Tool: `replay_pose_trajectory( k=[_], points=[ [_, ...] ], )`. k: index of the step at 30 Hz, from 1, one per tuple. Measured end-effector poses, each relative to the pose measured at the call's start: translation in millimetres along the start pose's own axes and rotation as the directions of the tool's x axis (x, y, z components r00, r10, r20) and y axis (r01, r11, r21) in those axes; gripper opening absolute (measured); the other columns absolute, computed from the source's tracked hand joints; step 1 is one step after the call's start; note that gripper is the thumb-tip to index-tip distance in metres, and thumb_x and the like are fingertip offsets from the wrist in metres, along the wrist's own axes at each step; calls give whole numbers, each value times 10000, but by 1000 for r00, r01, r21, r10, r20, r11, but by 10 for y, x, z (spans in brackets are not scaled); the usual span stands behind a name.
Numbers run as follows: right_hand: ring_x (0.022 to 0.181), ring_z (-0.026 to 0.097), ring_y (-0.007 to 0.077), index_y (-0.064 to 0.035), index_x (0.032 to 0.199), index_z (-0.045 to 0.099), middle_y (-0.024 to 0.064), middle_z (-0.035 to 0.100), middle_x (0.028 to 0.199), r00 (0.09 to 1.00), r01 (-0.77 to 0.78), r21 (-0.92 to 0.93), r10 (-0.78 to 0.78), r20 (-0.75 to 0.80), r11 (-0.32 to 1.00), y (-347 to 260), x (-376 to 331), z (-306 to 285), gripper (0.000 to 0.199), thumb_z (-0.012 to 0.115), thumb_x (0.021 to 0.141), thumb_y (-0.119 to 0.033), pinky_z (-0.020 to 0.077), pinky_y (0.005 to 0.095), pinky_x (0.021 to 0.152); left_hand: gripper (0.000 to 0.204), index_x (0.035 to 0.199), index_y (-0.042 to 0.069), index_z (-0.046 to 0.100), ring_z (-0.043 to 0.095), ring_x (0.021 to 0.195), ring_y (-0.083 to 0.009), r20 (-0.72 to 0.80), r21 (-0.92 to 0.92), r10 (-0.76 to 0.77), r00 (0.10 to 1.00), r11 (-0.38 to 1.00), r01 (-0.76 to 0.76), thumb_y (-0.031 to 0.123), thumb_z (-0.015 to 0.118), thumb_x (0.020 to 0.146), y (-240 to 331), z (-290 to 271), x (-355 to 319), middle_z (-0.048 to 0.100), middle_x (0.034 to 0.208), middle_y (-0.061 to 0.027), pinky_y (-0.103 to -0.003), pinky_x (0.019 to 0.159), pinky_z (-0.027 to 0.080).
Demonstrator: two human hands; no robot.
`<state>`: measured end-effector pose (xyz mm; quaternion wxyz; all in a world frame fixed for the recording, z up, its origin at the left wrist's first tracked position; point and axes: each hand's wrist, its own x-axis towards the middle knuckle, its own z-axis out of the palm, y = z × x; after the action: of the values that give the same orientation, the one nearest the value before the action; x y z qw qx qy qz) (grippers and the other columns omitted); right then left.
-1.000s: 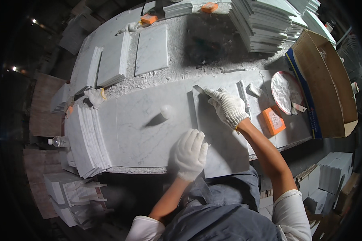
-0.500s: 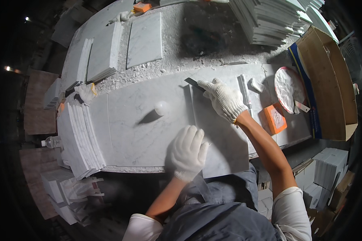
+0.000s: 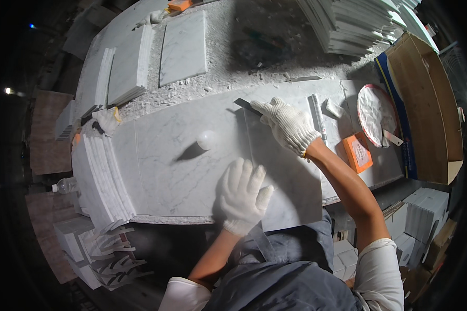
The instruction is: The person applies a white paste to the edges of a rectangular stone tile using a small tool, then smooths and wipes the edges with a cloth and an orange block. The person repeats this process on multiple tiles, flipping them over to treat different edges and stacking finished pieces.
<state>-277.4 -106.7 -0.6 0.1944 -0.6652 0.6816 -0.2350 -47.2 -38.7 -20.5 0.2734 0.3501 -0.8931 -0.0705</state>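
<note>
Both of my hands wear white knit gloves. My left hand [image 3: 242,196] lies flat, fingers spread, on a white marble tile [image 3: 285,171] that overhangs the near edge of the marble workbench [image 3: 166,171]. My right hand [image 3: 287,124] rests on the tile's far end and grips a dark flat blade [image 3: 245,105] that sticks out to the left at the tile's top corner. A small white ball [image 3: 206,139] sits on the bench left of the tile and casts a shadow.
Stacks of white tiles stand at the left [image 3: 101,179] and the back right [image 3: 353,23]. Two loose tiles [image 3: 184,46] lie on rubble at the back. An orange block [image 3: 358,153], a round white plate [image 3: 374,114] and an open cardboard box [image 3: 425,109] sit to the right.
My right hand and the blade have slid slightly toward the tile's far corner. The left hand stays pressed flat on the tile. The view has shifted a little.
</note>
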Motion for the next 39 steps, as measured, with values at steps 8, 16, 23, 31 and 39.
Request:
replay_pose_trajectory(
  k=[8, 16, 23, 31, 39],
  points=[
    [758, 682, 356, -165, 1374, 632, 166, 671, 986, 999, 19, -110, -15, 42, 994, -117, -18, -122, 439, 578, 948, -71, 537, 475, 596, 460, 1298, 62, 692, 518, 1352, -414, 52, -31, -22, 998, 999, 24, 384, 662, 970, -20, -12, 2, 634, 1355, -182, -549, 1123, 433],
    [752, 680, 347, -186, 1415, 618, 153, 674, 962, 995, 34, -95, -25, 98, 995, -70, -95, -56, 491, 585, 948, -34, 524, 452, 577, 454, 1293, 55, 691, 509, 1369, -414, 50, -23, -16, 999, 1000, 17, 378, 655, 976, -21, -7, -10, 621, 1377, -190, -558, 1129, 427],
    [743, 677, 338, -185, 1385, 648, 153, 685, 985, 999, 15, -7, -15, 36, 1000, -91, -203, 8, 465, 585, 951, -29, 517, 437, 599, 437, 1253, 38, 708, 511, 1364, -419, 73, 1, -31, 997, 1000, 31, 365, 660, 968, 9, -49, 15, 626, 1367, -199, -549, 1142, 415],
    [749, 689, 306, -167, 1364, 666, 159, 703, 917, 998, 3, -6, -3, -66, 1000, -131, -143, 76, 424, 533, 979, -48, 534, 393, 600, 456, 1229, 19, 709, 521, 1339, -432, 72, 22, -27, 997, 999, 26, 354, 675, 922, 14, -43, 14, 630, 1340, -216, -543, 1125, 420],
    [689, 659, 239, -195, 1364, 676, 138, 693, 939, 991, -109, 201, 92, 96, 973, -235, -317, 43, 361, 586, 1016, -161, 521, 323, 562, 455, 1279, 58, 694, 534, 1315, -439, 49, 36, -33, 998, 999, 31, 350, 649, 932, 34, -44, 24, 631, 1328, -212, -525, 1113, 433]
  ],
)
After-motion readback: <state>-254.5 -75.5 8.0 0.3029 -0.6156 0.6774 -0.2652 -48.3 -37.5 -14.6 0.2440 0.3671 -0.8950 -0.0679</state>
